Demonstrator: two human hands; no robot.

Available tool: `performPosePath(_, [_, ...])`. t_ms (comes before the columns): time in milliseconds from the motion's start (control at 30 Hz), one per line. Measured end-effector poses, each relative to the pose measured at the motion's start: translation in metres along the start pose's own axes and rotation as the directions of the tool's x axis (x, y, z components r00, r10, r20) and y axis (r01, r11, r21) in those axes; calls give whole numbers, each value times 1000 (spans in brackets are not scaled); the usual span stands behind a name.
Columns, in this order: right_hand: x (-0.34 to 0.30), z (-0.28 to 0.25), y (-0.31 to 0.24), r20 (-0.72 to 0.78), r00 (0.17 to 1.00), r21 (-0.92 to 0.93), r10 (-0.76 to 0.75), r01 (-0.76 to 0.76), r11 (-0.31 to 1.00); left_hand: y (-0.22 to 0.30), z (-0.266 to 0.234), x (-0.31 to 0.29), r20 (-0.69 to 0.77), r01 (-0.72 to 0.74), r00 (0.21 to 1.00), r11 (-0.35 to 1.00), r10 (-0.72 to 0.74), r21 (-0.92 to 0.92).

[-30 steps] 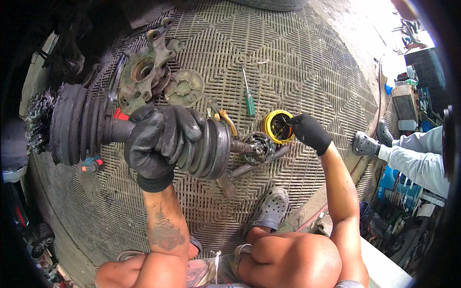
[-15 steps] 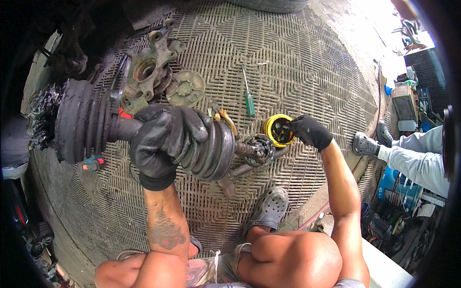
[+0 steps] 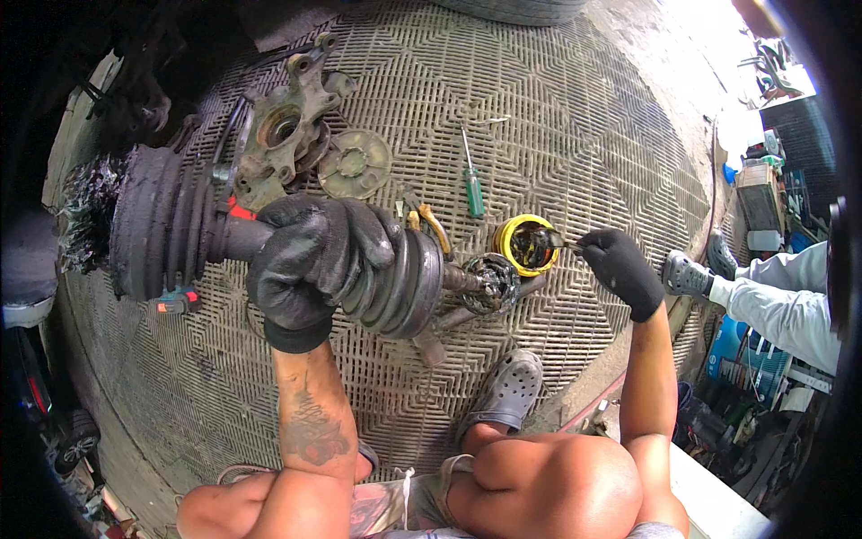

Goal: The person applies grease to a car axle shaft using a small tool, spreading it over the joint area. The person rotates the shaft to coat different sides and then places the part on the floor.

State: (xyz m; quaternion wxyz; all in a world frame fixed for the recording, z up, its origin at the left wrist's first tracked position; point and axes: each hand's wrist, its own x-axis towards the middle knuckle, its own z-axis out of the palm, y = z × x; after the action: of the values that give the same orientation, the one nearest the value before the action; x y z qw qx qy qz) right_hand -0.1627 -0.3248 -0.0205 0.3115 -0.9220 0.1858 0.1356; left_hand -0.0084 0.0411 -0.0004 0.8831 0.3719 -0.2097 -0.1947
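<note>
My left hand (image 3: 301, 260), in a black greasy glove, is wrapped round a car drive axle (image 3: 241, 241) with ribbed black rubber boots (image 3: 404, 283). The axle lies across in front of me. At its right end is a grease-smeared joint (image 3: 492, 283), and dark grease also coats the left end. My right hand (image 3: 621, 269), gloved in black, pinches the end of a thin tool (image 3: 567, 244) whose tip reaches into a round yellow tub (image 3: 503, 235) holding dark grease. I cannot make out the tool's kind.
On the slatted mat (image 3: 557, 117) beyond the axle lie a green-handled screwdriver (image 3: 474, 189), pliers (image 3: 435, 225), a rusty steering knuckle (image 3: 278, 126) and a round metal plate (image 3: 355, 163). A tyre (image 3: 521, 9) stands at the far edge. To the right are another person's legs (image 3: 772, 287).
My right hand has drawn back right, away from the tub, so the thin tool now shows between hand and tub. The left hand keeps its hold on the axle.
</note>
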Motion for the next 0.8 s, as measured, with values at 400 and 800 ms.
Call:
performPosePath(400, [-56, 58, -1, -71, 980, 518, -185, 195, 833, 6, -10, 2, 65, 2, 998, 1000, -1, -13])
performPosePath(800, [-51, 85, -14, -196, 851, -25, -487, 492, 870, 10, -6, -1, 29, -12, 999, 1000, 12, 1])
